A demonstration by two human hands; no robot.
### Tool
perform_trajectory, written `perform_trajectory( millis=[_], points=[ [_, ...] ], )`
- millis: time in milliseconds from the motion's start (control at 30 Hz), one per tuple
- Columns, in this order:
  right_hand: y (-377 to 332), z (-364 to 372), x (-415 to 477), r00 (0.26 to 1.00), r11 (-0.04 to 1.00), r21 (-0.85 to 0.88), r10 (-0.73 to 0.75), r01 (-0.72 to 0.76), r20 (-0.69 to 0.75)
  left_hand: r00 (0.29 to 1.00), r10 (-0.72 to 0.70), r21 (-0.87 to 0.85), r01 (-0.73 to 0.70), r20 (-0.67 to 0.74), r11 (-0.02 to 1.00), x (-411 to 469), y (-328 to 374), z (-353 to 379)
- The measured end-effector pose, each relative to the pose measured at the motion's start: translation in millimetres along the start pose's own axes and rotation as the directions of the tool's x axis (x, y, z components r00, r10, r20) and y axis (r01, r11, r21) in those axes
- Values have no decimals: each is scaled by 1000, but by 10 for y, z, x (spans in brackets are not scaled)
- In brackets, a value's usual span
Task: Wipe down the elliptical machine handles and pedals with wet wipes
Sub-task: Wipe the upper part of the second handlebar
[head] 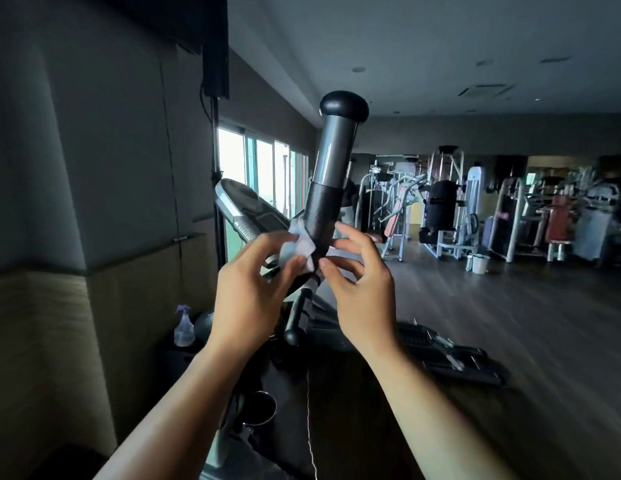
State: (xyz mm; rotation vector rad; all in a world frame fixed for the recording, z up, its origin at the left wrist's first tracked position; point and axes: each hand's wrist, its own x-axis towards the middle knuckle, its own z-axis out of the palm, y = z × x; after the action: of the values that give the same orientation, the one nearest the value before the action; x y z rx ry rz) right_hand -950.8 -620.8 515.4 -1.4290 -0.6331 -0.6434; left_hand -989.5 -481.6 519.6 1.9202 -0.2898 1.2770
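Spray bottle (184,328) by the wall (111,168), weight machines (444,209) behind, bright windows (264,168)

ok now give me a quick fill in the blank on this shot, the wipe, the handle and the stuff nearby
1. The white wipe is pinched by the hand on the person's ____ side.
2. The handle ends at the top in a rounded cap coloured ____.
3. The spray bottle by the wall has a trigger top coloured ____.

Missing words: left; black; purple.
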Motion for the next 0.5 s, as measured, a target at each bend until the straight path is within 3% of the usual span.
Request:
perform_trajectory(
  millis=[200,500],
  points=[
    [1,-54,55,999,999,43,-13,11,40,999,-9,-197,-2,-53,980,470,416,133],
    [104,-40,13,998,996,82,-32,28,48,997,-71,79,69,19,994,-135,20,-55]
  ],
)
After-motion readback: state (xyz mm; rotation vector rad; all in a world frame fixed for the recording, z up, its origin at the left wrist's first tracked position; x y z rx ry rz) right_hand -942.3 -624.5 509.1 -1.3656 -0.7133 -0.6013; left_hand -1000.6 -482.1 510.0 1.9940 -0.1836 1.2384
